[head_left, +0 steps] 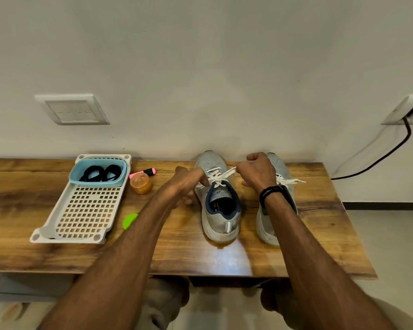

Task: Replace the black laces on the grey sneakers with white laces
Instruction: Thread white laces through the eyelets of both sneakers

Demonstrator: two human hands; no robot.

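Left hand (pixel 191 180): fingers curled, pinching the white lace (pixel 218 177) at the left of the crossing over the tongue. Right hand (pixel 256 173): closed in a fist on the other end of the same lace, which runs taut from the eyelets to the fist. The lace is threaded in the grey sneaker (pixel 221 210), which stands upright mid-table, toe to the wall. The second sneaker (pixel 281 168) stands just to its right, partly hidden by the right forearm, and also carries a white lace, with one end lying loose to the right. The black laces (pixel 100 173) lie coiled in a blue tub (pixel 97 183) at the far end of a perforated tray (pixel 87 210) on the wooden table (pixel 188 253), well apart from both sneakers.
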